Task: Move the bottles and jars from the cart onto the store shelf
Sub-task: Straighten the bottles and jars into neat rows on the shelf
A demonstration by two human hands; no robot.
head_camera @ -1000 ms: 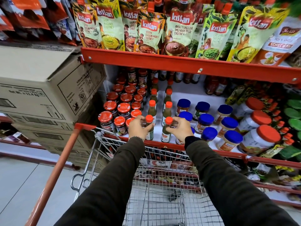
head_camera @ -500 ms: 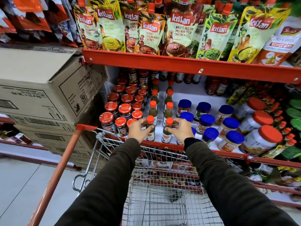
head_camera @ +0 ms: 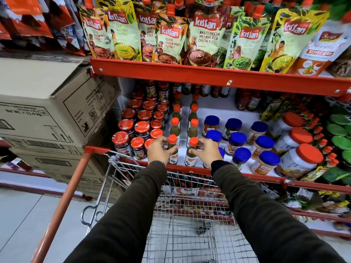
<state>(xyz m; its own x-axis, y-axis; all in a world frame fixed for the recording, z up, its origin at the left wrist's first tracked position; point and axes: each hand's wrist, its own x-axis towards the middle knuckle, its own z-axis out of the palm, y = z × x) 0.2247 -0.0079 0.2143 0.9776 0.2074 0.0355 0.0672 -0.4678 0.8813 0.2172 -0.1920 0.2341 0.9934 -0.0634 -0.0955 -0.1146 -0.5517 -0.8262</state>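
Head view looks down over a wire cart (head_camera: 117, 166) to a red store shelf (head_camera: 247, 176). Both arms reach across the cart to the shelf's front edge. The left hand (head_camera: 158, 151) is curled round a small bottle (head_camera: 173, 149) with an orange cap — fingers and thumb closed on its neck and shoulder, the bottle upright on the shelf. The right hand (head_camera: 208, 151) grips a second bottle (head_camera: 191, 151) the same way, fingertips pinching just under its cap; it too stands upright, just beside the first. Behind them two rows of like bottles run back into the shelf. Left of the hands stand red-lidded jars (head_camera: 141, 128), packed close; to the right, blue-lidded jars (head_camera: 237, 139), then larger white jars with orange lids (head_camera: 300, 160). Chutney pouches (head_camera: 171, 38) fill the shelf above. Cardboard boxes (head_camera: 47, 111) are stacked at the left. The cart's basket shows only bare mesh, with one small dark item near the bottom — too blurred to name.
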